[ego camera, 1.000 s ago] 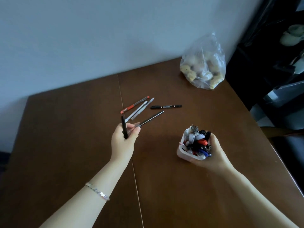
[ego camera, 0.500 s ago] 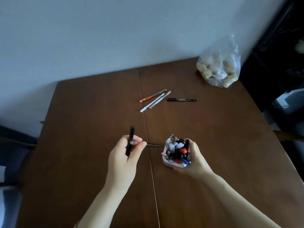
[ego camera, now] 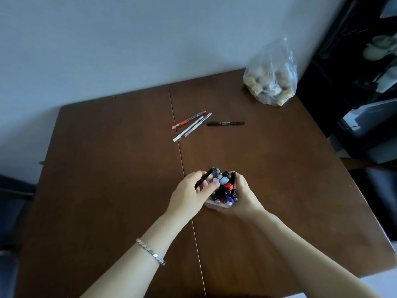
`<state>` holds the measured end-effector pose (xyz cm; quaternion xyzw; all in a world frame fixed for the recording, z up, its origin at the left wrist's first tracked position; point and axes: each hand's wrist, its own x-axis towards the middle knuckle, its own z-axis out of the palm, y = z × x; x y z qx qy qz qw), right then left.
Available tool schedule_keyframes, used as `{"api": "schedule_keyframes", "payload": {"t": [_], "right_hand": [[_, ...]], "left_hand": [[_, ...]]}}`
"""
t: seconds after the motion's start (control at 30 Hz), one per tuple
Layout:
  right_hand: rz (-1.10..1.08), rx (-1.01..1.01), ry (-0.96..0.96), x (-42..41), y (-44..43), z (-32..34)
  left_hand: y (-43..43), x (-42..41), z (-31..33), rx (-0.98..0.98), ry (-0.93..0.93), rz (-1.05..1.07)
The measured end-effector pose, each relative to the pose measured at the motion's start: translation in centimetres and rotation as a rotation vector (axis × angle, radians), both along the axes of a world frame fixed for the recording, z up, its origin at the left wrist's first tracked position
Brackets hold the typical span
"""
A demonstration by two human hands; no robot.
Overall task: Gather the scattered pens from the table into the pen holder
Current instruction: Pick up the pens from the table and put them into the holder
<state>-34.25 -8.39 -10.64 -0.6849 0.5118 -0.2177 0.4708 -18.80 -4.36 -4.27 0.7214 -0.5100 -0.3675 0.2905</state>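
Observation:
A white pen holder [ego camera: 212, 204] stuffed with several pens stands on the brown table [ego camera: 107, 168], and my right hand [ego camera: 245, 196] grips it from the right side. My left hand [ego camera: 189, 194] is pressed against the holder's left side, holding a black pen [ego camera: 204, 178] and a clear pen whose tips are at the holder's top. Farther back lie a red-capped pen [ego camera: 188, 119], a white pen [ego camera: 188, 129], a grey clear pen [ego camera: 198, 124] and a black marker [ego camera: 225, 123].
A clear plastic bag [ego camera: 271, 80] of pale lumpy items sits at the table's far right corner by the wall. Dark furniture [ego camera: 354, 82] stands right of the table. A seam runs down the tabletop's middle.
My left hand carried the black pen and the clear pen rightward from beside the loose pens to the holder. The holder and right hand stayed roughly in place.

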Motion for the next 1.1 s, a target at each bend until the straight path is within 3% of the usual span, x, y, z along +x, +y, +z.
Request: {"api": "schedule_keyframes", "payload": {"t": [0.2, 0.3, 0.43, 0.53, 0.93, 1.1], "right_hand": [[-0.004, 0.000, -0.002, -0.1, -0.1, -0.6], [0.003, -0.007, 0.010, -0.2, -0.2, -1.0], [0.023, -0.003, 0.027, -0.4, -0.4, -1.4], [0.026, -0.007, 0.025, -0.4, -0.5, -1.6], [0.020, -0.032, 0.026, -0.3, -0.4, -1.6], [0.045, -0.012, 0.037, -0.4, -0.4, -1.3]], "left_hand": [[0.1, -0.5, -1.2, -0.066, 0.039, 0.073], [-0.2, -0.9, -0.5, -0.132, 0.359, 0.306], [0.0, 0.2, 0.8, -0.346, 0.585, 0.504], [0.1, 0.5, 1.1, -0.311, 0.774, 0.569], [0.5, -2.3, -2.2, -0.198, 0.700, 0.395], [1.3, -2.3, -2.1, -0.198, 0.479, 0.272]]}}
